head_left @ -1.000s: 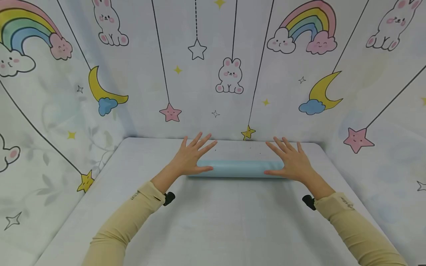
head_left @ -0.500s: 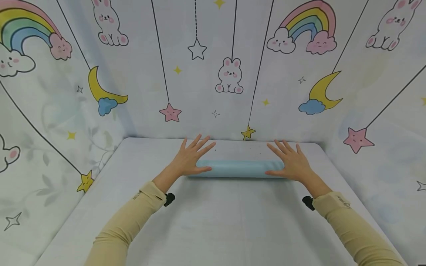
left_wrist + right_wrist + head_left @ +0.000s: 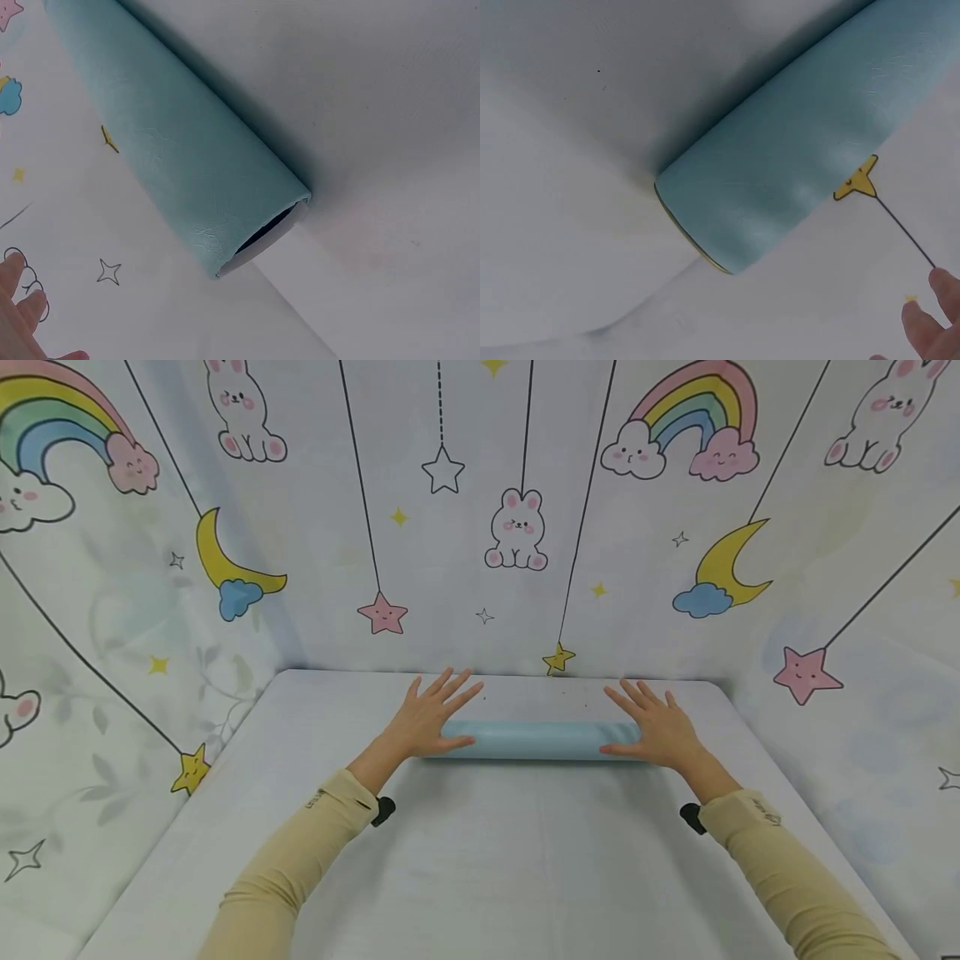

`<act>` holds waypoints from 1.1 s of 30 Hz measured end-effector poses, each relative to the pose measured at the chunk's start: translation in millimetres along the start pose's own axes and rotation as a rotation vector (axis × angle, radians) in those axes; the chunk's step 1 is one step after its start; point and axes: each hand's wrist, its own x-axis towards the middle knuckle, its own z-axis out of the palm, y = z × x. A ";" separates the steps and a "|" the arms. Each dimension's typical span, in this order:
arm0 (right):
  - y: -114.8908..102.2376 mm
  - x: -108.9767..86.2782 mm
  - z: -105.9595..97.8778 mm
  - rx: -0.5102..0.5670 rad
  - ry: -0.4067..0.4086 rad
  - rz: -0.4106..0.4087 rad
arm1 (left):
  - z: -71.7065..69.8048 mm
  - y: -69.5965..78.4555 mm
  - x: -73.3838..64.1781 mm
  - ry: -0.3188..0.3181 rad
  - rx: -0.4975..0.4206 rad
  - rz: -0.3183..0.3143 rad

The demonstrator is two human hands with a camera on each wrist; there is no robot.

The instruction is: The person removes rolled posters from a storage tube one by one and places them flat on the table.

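Observation:
A light blue roll [image 3: 546,741] of smooth sheet material, perhaps a rolled mat, lies crosswise near the back of the table. In the left wrist view the roll [image 3: 180,142] shows its hollow end; the right wrist view shows the other end of the roll [image 3: 772,150]. My left hand [image 3: 430,720], fingers spread wide, hovers over the roll's left end. Over its right end is my right hand [image 3: 660,727], equally spread. Both wrist views show fingertips apart from the roll, so neither hand grips it. The hands partly hide the roll's ends in the head view.
The white table [image 3: 495,860] has its back edge against a cloth backdrop [image 3: 315,527] printed with rabbits, rainbows, moons and stars. The backdrop also rises along both sides. A few tiny dark specks lie behind the roll.
Both hands have drawn back very slightly toward me, fingers still spread. The roll stays where it was.

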 end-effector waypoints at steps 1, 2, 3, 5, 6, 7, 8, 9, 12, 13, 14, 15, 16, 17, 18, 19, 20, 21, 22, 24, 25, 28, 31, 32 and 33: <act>0.6 0.3 1.3 -0.003 0.000 0.000 | 1.3 -0.3 0.1 0.002 0.002 0.003; 1.1 0.5 2.3 -0.005 0.000 0.001 | 2.6 -0.6 0.2 0.000 0.003 0.003; 1.4 0.5 3.2 -0.003 0.003 0.002 | 3.9 -0.7 0.4 -0.002 0.001 0.003; 2.2 0.5 4.6 -0.001 0.011 0.002 | 6.1 -0.7 0.9 -0.004 -0.009 0.004; 2.6 0.4 5.3 -0.001 0.015 0.001 | 7.1 -0.6 1.1 -0.006 -0.011 0.003; 2.9 0.4 6.2 -0.005 0.017 0.002 | 7.7 -0.4 1.2 -0.004 -0.017 0.003; 3.3 0.3 7.0 -0.002 0.019 0.003 | 8.4 -0.2 1.4 -0.004 -0.023 0.001; 3.6 0.3 8.0 0.000 0.019 0.003 | 9.0 0.0 1.6 -0.002 -0.029 0.001; 5.0 0.8 11.9 -0.011 0.003 0.011 | 11.2 0.4 1.4 -0.010 -0.025 -0.004; 5.4 1.0 13.2 -0.013 -0.004 0.013 | 12.0 0.5 1.2 -0.015 -0.026 -0.006; 5.6 1.2 14.3 -0.009 -0.010 0.015 | 12.8 0.7 1.1 -0.023 -0.027 -0.010; 5.8 1.4 15.4 -0.013 -0.017 0.017 | 13.8 0.9 1.0 -0.032 -0.029 -0.014; 6.1 1.7 16.3 -0.011 -0.021 0.020 | 14.8 1.1 0.8 -0.042 -0.028 -0.017; 6.1 1.9 17.1 -0.010 -0.024 0.023 | 15.6 1.2 0.6 -0.048 -0.029 -0.018; 6.4 2.0 17.8 -0.009 -0.027 0.025 | 16.4 1.5 0.5 -0.055 -0.030 -0.020; 6.5 2.0 18.4 0.000 -0.029 0.030 | 17.1 1.7 0.3 -0.056 -0.036 -0.021; 6.4 1.9 18.7 0.010 -0.031 0.033 | 17.9 1.9 0.1 -0.056 -0.037 -0.021; 6.6 1.8 19.3 0.022 -0.033 0.036 | 18.5 1.8 -0.1 -0.054 -0.035 -0.020; 6.9 1.7 19.9 0.036 -0.036 0.040 | 19.2 1.8 -0.4 -0.052 -0.033 -0.021; 7.7 1.6 21.4 0.061 -0.045 0.046 | 20.7 1.5 -1.1 -0.042 -0.029 -0.020; 8.3 1.5 22.4 0.074 -0.049 0.048 | 21.7 1.1 -1.4 -0.039 -0.025 -0.021; 10.9 1.4 25.7 0.090 -0.057 0.053 | 25.2 0.2 -2.2 -0.038 -0.021 -0.020; 13.8 1.4 29.3 0.091 -0.064 0.057 | 29.4 -0.5 -2.8 -0.037 -0.024 -0.018; 14.5 1.4 30.5 0.093 -0.066 0.059 | 30.5 -0.6 -3.1 -0.037 -0.029 -0.018; 15.0 1.4 31.6 0.097 -0.067 0.060 | 31.7 -0.8 -3.4 -0.039 -0.028 -0.020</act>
